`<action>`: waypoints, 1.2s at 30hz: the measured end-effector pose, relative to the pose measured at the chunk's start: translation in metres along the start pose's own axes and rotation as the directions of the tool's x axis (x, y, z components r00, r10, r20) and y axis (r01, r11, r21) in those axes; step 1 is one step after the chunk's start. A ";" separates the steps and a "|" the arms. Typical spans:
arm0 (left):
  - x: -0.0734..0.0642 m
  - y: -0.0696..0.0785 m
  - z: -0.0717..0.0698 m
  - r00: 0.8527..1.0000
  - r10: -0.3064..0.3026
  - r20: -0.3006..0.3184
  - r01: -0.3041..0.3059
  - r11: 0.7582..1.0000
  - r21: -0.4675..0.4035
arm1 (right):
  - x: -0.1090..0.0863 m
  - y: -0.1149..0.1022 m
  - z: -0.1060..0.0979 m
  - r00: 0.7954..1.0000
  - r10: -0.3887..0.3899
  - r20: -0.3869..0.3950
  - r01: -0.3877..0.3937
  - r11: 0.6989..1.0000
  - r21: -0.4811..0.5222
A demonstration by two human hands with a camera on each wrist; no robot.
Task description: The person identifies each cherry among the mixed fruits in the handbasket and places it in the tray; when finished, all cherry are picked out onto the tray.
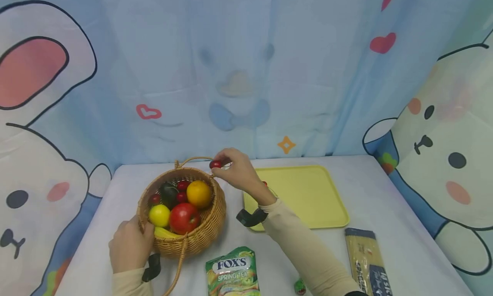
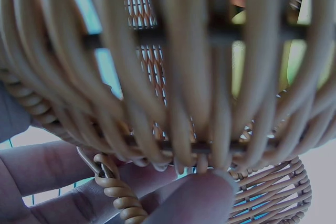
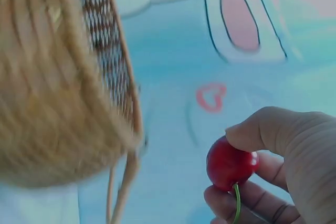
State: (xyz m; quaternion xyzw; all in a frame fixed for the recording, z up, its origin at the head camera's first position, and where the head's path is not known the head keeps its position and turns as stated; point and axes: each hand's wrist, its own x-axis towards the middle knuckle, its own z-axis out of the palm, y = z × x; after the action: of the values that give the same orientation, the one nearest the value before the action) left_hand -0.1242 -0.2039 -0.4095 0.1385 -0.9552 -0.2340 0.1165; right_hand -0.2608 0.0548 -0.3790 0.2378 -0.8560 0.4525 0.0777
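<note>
My right hand (image 1: 239, 171) pinches a red cherry (image 3: 229, 164) between thumb and fingers, its green stem hanging down in the right wrist view. It is raised at the far right rim of a wicker basket (image 1: 213, 227). My left hand (image 1: 131, 244) grips the basket's near left rim, thumb and fingers against the weave in the left wrist view. Inside the basket lie a red apple (image 1: 185, 218), an orange (image 1: 199, 194), a yellow round fruit (image 1: 159, 215), a dark avocado (image 1: 168, 195), a partly hidden banana (image 1: 165, 233) and several cherries (image 1: 182, 185).
A yellow tray (image 1: 304, 197) lies right of the basket, with a small red piece (image 1: 265, 183) half hidden behind my right wrist. A green candy bag (image 1: 233, 272), a pasta pack (image 1: 367, 261) and a small green item (image 1: 300, 287) lie nearer. A printed curtain (image 1: 239, 39) hangs behind.
</note>
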 end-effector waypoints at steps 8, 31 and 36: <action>-0.004 -0.002 -0.002 0.999 0.002 -0.053 -0.002 1.000 0.011 | -0.031 0.061 -0.034 0.968 0.174 -0.181 -0.186 0.981 -0.053; -0.004 0.000 -0.001 0.999 0.012 -0.048 -0.012 1.000 0.018 | -0.095 0.157 -0.047 0.816 0.531 -0.228 -0.577 0.767 -0.280; -0.004 0.002 0.000 0.999 0.015 -0.052 -0.014 1.000 0.016 | -0.080 0.130 -0.047 0.846 0.471 -0.250 -0.529 0.799 -0.287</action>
State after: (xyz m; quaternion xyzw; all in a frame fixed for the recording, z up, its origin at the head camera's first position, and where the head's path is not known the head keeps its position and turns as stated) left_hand -0.1212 -0.2010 -0.4095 0.1387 -0.9547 -0.2220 0.1417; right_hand -0.2569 0.1819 -0.4755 -0.0532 -0.9443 0.3177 0.0667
